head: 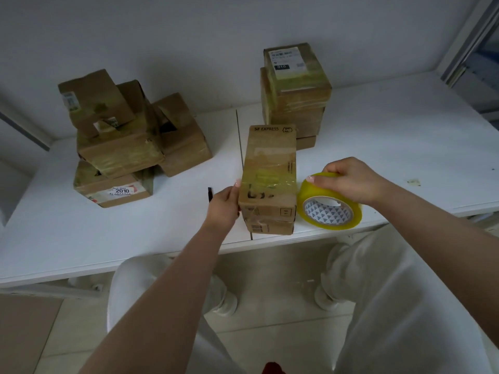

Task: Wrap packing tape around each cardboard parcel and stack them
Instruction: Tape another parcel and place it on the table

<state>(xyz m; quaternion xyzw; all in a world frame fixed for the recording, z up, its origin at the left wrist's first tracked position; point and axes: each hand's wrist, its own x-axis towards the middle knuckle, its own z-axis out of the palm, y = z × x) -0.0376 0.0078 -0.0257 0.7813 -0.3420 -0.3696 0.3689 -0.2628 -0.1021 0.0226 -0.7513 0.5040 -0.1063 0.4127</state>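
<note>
Left hand [223,205] braces parcel [268,179] flat-palmed at 9 o'clock; right hand [351,180] grips tape roll [329,205] at 3 o'clock. Wrapping underway; next, probably draw tape across.

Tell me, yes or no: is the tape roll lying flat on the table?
No, the tape roll stands on edge beside the parcel, gripped by the right hand.

Dim, even light with soft shadows — slight overall blur, wide-angle bending at the edges, no glare.
</note>
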